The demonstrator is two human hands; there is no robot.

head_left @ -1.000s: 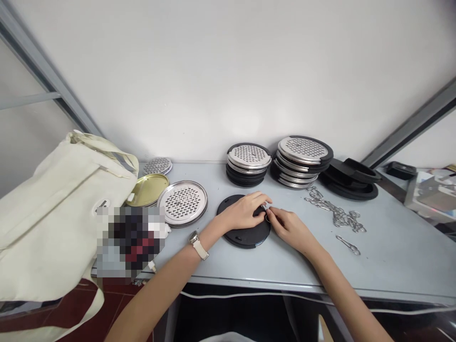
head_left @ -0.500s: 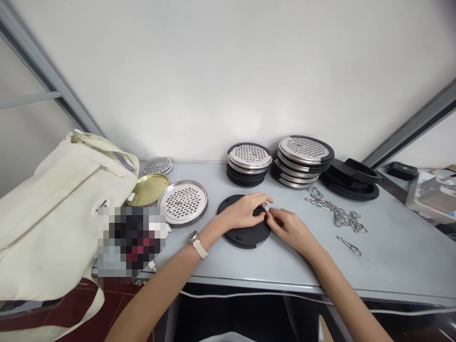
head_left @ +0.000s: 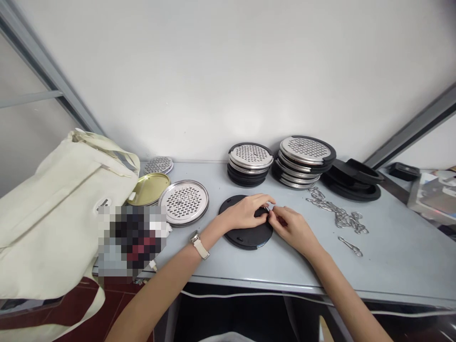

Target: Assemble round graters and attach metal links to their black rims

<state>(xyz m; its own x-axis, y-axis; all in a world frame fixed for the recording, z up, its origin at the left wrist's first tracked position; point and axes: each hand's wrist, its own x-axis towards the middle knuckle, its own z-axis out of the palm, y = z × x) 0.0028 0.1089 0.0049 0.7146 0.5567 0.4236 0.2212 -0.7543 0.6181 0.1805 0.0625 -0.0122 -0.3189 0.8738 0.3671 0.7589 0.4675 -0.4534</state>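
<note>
A black round plastic disc (head_left: 245,239) with small slots lies on the table under my hands. My left hand (head_left: 246,211) lies across its upper side, fingers curled over the right edge and thumb bent inward. At that edge my right hand (head_left: 288,224) pinches a small shiny metal piece (head_left: 267,208), which looks like a wire clip; its lower end is hidden by the fingers. The fingertips of both hands nearly meet around it. To the right lie a single looped wire clip (head_left: 350,246) and a loose heap of similar clips (head_left: 342,216).
Round graters in black rims form two stacks, a smaller one (head_left: 250,164) and a taller one (head_left: 304,161). Black rings (head_left: 352,179) lie at the right. Loose grater discs (head_left: 183,203), a gold-coloured lid (head_left: 149,189) and a cream bag (head_left: 64,204) occupy the left.
Both hands stay at the disc's right edge, with slight finger movement around the metal piece. The whole view has shifted slightly.
</note>
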